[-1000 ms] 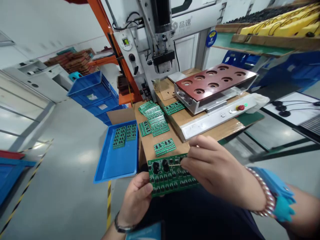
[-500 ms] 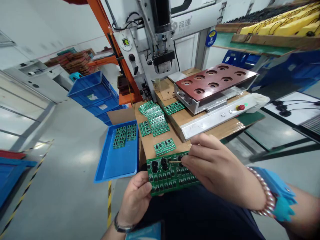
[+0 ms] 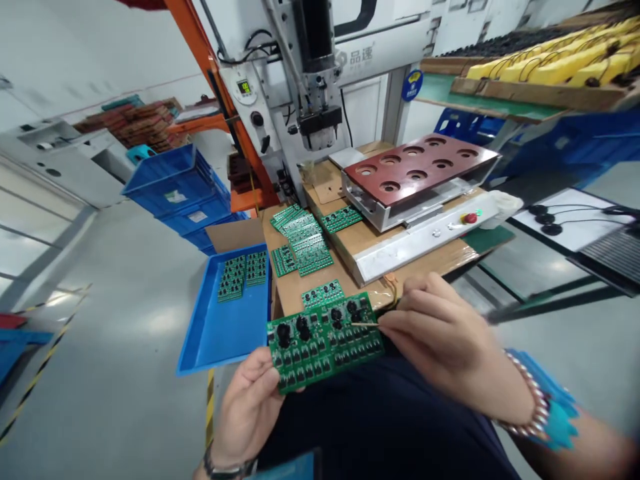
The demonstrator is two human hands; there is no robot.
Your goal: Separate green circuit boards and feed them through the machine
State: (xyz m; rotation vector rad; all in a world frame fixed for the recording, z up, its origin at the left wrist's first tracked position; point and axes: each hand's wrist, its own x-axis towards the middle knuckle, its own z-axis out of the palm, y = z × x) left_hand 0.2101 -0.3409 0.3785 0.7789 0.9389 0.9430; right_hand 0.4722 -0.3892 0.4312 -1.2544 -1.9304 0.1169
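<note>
My left hand grips a green circuit board by its left edge, fingers beneath and thumb on top. The board is tilted up toward me and carries round black parts along its far side and rows of small dark parts nearer. Between thumb and fingertips, my right hand pinches a thin wooden stick, its tip at the board near the black parts on the right half. Just beyond lies another circuit board on the wooden table, partly covered by the held one.
Several overlapping boards lie on the table. A blue tray at the left holds more boards. Behind stands a machine with a red-brown fixture plate and a front bar with a red button. Blue crates are stacked at the left.
The held board has shifted left in view. My right hand has moved away from over its right part, and the stick tip now points at the right half rather than near the left black parts.
</note>
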